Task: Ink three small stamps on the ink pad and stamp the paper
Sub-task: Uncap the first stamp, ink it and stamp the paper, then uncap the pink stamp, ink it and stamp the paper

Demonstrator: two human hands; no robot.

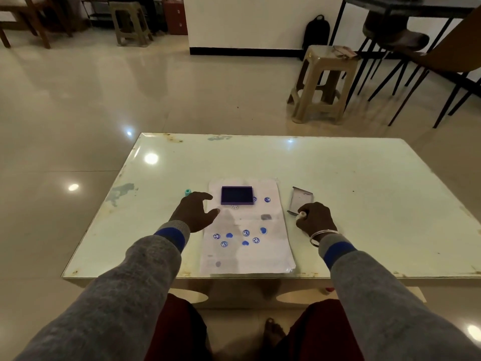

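A white sheet of paper [247, 256] lies on the table in front of me, marked with several blue stamp prints. An open purple ink pad [236, 195] sits on the paper's far end. A small teal stamp [188, 192] stands on the table just left of the paper, beyond my left hand. My left hand [195, 213] hovers with fingers spread at the paper's left edge and holds nothing. My right hand [315, 220] rests on the table right of the paper, closed around a small white stamp [302, 214].
The ink pad's grey lid [301, 201] lies open on the table [377, 204] just beyond my right hand. A plastic stool [322, 84] and dark chairs [429, 61] stand on the tiled floor beyond the table. My knees are below the table's near edge.
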